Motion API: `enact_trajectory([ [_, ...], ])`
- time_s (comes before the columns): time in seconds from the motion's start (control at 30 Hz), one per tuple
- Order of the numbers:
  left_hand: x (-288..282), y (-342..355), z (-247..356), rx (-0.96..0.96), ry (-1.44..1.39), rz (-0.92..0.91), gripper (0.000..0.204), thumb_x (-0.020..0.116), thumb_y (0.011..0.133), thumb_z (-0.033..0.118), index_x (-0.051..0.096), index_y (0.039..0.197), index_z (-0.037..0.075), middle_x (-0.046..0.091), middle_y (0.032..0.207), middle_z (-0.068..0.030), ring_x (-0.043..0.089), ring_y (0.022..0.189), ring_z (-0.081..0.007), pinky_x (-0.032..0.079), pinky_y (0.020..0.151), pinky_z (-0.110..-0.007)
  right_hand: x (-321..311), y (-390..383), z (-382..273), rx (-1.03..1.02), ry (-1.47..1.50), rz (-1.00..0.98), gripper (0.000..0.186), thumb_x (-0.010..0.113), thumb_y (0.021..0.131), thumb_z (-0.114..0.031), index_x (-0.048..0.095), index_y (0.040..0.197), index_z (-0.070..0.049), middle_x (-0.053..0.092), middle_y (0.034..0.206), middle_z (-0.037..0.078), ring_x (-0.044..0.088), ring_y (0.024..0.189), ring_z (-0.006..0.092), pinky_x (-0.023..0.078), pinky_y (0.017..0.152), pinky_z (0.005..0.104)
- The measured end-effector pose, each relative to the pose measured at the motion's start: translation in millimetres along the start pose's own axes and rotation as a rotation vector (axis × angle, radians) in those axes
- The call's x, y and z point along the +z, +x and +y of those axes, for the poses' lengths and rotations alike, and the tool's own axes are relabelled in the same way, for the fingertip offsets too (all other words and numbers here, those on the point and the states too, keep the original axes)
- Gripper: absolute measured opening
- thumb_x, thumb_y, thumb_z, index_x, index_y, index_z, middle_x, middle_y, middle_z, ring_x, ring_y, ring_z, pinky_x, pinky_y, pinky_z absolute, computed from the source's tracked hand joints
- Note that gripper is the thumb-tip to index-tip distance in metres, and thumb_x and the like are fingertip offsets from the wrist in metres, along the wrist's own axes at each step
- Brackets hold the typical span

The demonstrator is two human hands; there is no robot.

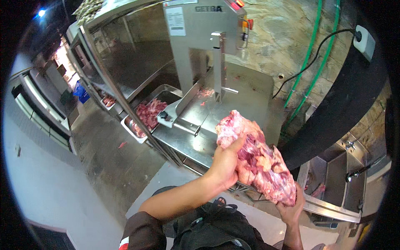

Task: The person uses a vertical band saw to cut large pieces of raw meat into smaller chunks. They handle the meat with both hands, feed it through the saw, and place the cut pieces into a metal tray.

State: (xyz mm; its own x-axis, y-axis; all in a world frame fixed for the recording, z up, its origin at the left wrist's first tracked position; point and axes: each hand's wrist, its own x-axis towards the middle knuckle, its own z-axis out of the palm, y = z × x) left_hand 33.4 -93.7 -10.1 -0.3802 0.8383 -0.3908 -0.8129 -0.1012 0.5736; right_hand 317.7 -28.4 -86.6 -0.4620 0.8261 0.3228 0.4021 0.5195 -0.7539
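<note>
Here — left hand (226,167), half-curled, grips meat slab (262,160); right hand (293,208) seemingly cups lower end.

A bandsaw's stainless-steel table (250,89) fills the middle of the view, its shiny surface smeared; small pink meat scraps (205,92) lie on it near the upright blade post, and a metal guide fence (188,99) stands along its left part. To the left, a steel tray (168,96) holds a pile of red meat pieces (151,111); what supports it is hidden. Beyond, on the grey floor (100,129), lies one small red scrap (122,145).
</note>
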Motion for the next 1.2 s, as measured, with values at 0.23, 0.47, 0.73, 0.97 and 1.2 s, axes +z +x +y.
enact_trajectory([
  [0.23, -26, 62, 25, -0.067, 0.359, -0.046, 0.036, 0.061, 0.102, 0.023, 0.054, 0.131, 0.003, 0.065, 0.123, -0.0096, 0.063, 0.114, -0.0221, 0.054, 0.097, -0.041, -37, 75, -11, -0.004, -0.338, -0.025, 0.067, 0.071, 0.056, -0.013, 0.062, 0.118, 0.010, 0.068, 0.110, 0.024, 0.067, 0.102, 0.0381, 0.051, 0.094, 0.0428],
  [0.47, -69, 61, 96, -0.051, 1.060, -0.738, 0.039, 0.064, 0.100, 0.020, 0.057, 0.132, -0.001, 0.070, 0.109, -0.0077, 0.067, 0.102, -0.0149, 0.055, 0.091, -0.032, -41, 132, -22, 0.093, -0.299, -0.058, 0.073, 0.075, 0.053, -0.016, 0.062, 0.119, 0.011, 0.069, 0.109, 0.022, 0.068, 0.105, 0.0307, 0.051, 0.096, 0.0379],
  [0.73, -62, 81, 151, 0.676, 1.435, -0.694, 0.027, 0.076, 0.088, 0.016, 0.072, 0.111, 0.003, 0.071, 0.094, -0.0132, 0.073, 0.079, -0.0212, 0.058, 0.070, -0.034, -44, 135, -24, 0.047, -0.425, -0.102, 0.076, 0.085, 0.049, -0.018, 0.063, 0.116, 0.008, 0.067, 0.102, 0.019, 0.067, 0.095, 0.0296, 0.052, 0.087, 0.0372],
  [0.97, -37, 120, 122, 0.858, 1.713, -0.491, 0.026, 0.074, 0.084, 0.011, 0.071, 0.108, 0.001, 0.067, 0.092, -0.0185, 0.068, 0.077, -0.0376, 0.056, 0.070, -0.042, -44, 125, -28, 0.050, -0.417, -0.117, 0.068, 0.083, 0.049, -0.017, 0.066, 0.112, 0.005, 0.066, 0.095, 0.016, 0.065, 0.086, 0.0285, 0.052, 0.078, 0.0368],
  [1.2, -23, 138, 107, 0.875, 1.657, -0.484, 0.013, 0.074, 0.084, 0.010, 0.073, 0.095, 0.002, 0.068, 0.091, -0.0155, 0.068, 0.076, -0.0355, 0.056, 0.068, -0.040, -51, 127, -2, 0.053, -0.435, -0.127, 0.064, 0.077, 0.049, -0.018, 0.067, 0.109, 0.003, 0.066, 0.093, 0.016, 0.064, 0.088, 0.0342, 0.050, 0.084, 0.0414],
])
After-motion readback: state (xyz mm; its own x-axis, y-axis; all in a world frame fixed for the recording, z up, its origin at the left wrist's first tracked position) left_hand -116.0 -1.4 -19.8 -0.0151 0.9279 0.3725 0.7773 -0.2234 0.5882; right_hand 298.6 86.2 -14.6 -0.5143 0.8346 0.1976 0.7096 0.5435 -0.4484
